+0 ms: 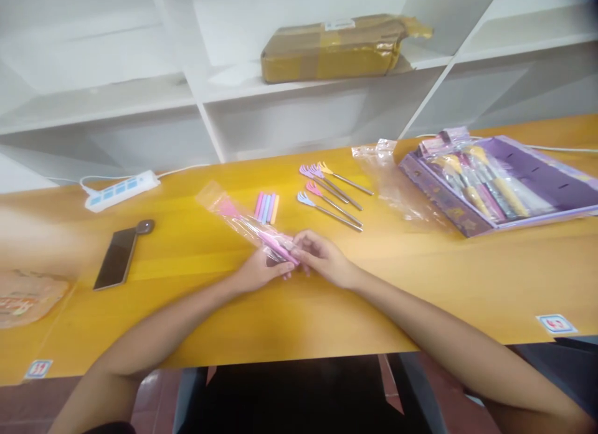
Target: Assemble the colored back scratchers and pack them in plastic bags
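Beyond the hands lie a short row of pastel sticks (pixel 267 208) and, to their right, a group of metal-handled claw tools (pixel 332 191), with the open purple box (pixel 504 182) farther right, the power strip (pixel 122 191) and phone (pixel 115 258) off left; the pink tool in a clear sleeve (pixel 255 227) is above the table (pixel 233 328), its long axis slanting, claw end pointing away and left. The left hand (pixel 261 271) and right hand (pixel 321 256) both close around its near end
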The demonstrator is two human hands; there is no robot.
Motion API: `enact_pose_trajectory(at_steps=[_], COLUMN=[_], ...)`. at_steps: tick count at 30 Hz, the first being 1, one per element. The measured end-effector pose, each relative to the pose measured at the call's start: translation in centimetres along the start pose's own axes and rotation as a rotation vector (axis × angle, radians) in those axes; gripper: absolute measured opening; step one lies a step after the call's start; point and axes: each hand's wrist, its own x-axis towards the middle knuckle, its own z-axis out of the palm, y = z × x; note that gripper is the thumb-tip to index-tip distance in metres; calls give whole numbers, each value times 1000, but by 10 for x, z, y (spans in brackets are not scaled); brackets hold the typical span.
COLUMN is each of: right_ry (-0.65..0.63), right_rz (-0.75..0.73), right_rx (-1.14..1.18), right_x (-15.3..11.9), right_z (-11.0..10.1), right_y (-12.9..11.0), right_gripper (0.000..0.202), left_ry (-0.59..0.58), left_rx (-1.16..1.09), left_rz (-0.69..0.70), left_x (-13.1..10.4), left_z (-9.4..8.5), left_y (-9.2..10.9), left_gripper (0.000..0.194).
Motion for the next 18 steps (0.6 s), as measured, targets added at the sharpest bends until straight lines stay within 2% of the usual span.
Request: enact_pose_trajectory(at_steps=[2,4,8,12,18], right_ry=[-85,-118,-175,-295,-292], right_rz=[32,16,-107,-202,-200], right_rx=[-44,-160,-420,-597,-535], right_x=[-3,-6,-7,-9,-10], right_z=[-5,-11,-20,-21,-23], right_y=[1,-3,-14,-25,-29], right_gripper=[51,51,52,48,49], left_ry=[-14,-43,-104,-131,-117], left_rx=[1,-3,-35,-27,-30], left_rz=[0,17,68,48,-19], left_x=[-1,0,3,6,8], left_z=[3,6,8,6,6], left_y=[-6,-11,-15,-14,-15], left_gripper=[48,47,43,41,45])
